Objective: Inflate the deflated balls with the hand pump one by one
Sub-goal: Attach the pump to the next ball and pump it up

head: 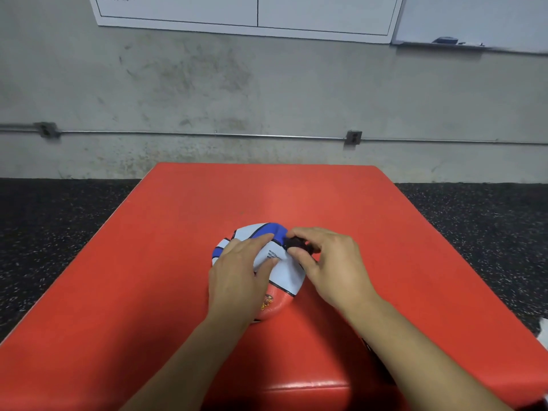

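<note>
Head view: deflated ball (284, 277), white with blue and red panels, flattened on the red padded block (385, 262), near its middle. Left hand (237, 280) laid flat over the ball's left half, fingers straight and spread, pressing down, gripping nothing. Right hand (332, 265) at the ball's upper right edge, thumb and forefinger curled, pinching a small black pump part (299, 243) against the blue panel; rest of the pump hidden. Behind the block: speckled dark floor (59, 232), grey concrete wall (267, 93), whiteboard (237, 13) above.
</note>
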The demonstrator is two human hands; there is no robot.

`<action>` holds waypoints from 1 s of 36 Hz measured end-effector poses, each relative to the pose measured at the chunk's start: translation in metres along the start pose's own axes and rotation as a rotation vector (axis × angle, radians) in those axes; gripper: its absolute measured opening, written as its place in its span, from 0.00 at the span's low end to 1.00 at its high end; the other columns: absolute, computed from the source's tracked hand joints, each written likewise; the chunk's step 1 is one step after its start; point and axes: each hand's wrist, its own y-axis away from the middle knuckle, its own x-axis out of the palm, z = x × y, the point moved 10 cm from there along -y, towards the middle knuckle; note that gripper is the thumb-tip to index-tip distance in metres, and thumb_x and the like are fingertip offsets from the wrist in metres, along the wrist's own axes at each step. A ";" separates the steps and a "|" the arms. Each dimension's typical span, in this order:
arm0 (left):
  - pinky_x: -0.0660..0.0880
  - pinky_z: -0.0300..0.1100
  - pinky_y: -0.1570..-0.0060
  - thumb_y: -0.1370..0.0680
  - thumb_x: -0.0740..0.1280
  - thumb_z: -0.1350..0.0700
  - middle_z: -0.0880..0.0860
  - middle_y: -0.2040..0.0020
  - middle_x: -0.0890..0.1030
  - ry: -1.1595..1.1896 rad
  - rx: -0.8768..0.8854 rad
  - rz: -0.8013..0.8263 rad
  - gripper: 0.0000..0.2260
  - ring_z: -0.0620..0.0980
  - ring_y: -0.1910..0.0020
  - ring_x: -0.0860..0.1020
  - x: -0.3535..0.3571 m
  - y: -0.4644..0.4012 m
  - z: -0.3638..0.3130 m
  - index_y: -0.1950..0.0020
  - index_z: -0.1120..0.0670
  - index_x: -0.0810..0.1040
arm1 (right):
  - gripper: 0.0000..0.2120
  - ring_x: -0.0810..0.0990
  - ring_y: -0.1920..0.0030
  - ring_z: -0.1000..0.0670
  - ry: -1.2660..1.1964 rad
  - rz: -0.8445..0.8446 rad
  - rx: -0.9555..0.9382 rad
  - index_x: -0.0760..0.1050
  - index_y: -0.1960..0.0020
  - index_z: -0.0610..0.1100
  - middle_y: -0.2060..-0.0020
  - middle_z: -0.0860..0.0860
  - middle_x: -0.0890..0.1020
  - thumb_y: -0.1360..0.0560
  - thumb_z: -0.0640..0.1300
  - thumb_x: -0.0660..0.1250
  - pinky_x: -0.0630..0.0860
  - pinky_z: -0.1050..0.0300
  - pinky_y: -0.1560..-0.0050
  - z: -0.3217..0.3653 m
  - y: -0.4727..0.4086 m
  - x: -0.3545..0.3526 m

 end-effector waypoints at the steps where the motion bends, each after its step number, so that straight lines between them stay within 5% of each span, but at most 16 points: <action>1: 0.65 0.42 0.52 0.21 0.74 0.52 0.40 0.47 0.83 -0.007 0.002 -0.008 0.16 0.46 0.45 0.75 -0.001 0.000 0.000 0.33 0.45 0.82 | 0.11 0.81 0.55 0.57 -0.023 0.007 0.018 0.84 0.44 0.54 0.56 0.64 0.84 0.24 0.42 0.74 0.77 0.60 0.51 -0.002 0.000 0.000; 5: 0.65 0.43 0.54 0.21 0.74 0.52 0.35 0.54 0.73 -0.013 -0.021 -0.029 0.16 0.46 0.45 0.75 -0.004 0.000 0.000 0.33 0.45 0.83 | 0.12 0.84 0.54 0.58 -0.199 -0.033 0.128 0.85 0.42 0.55 0.58 0.63 0.85 0.23 0.44 0.76 0.79 0.60 0.48 -0.016 0.005 -0.006; 11: 0.64 0.40 0.50 0.21 0.74 0.52 0.42 0.45 0.84 0.029 -0.036 -0.016 0.15 0.47 0.42 0.77 0.000 -0.001 0.002 0.34 0.45 0.83 | 0.08 0.84 0.56 0.57 -0.119 -0.107 0.090 0.85 0.44 0.53 0.59 0.60 0.85 0.22 0.48 0.72 0.80 0.55 0.50 -0.011 0.007 -0.012; 26: 0.65 0.40 0.50 0.21 0.74 0.51 0.45 0.45 0.83 0.038 -0.044 -0.018 0.16 0.47 0.42 0.77 0.003 -0.003 0.008 0.32 0.46 0.83 | 0.09 0.82 0.58 0.56 -0.036 -0.043 0.010 0.84 0.43 0.53 0.58 0.61 0.84 0.22 0.46 0.71 0.79 0.53 0.52 -0.007 0.000 0.010; 30: 0.67 0.43 0.51 0.21 0.74 0.53 0.32 0.55 0.74 0.042 -0.028 -0.022 0.16 0.48 0.42 0.77 -0.001 -0.006 0.005 0.33 0.46 0.83 | 0.09 0.85 0.55 0.57 -0.232 0.006 0.146 0.85 0.42 0.54 0.58 0.60 0.86 0.21 0.45 0.74 0.79 0.59 0.50 -0.021 0.000 0.007; 33: 0.66 0.44 0.52 0.21 0.74 0.55 0.35 0.58 0.71 0.031 -0.039 -0.055 0.17 0.52 0.43 0.78 -0.008 -0.011 0.009 0.33 0.46 0.83 | 0.13 0.83 0.53 0.65 -0.249 -0.038 0.258 0.84 0.37 0.51 0.55 0.63 0.86 0.21 0.45 0.74 0.75 0.71 0.50 -0.039 0.003 -0.004; 36: 0.68 0.44 0.51 0.23 0.76 0.57 0.38 0.55 0.78 -0.017 -0.016 -0.151 0.17 0.52 0.43 0.78 -0.025 -0.015 0.012 0.35 0.48 0.84 | 0.14 0.84 0.51 0.57 0.021 0.058 0.356 0.84 0.38 0.51 0.52 0.59 0.86 0.23 0.51 0.75 0.78 0.59 0.46 -0.068 0.007 -0.008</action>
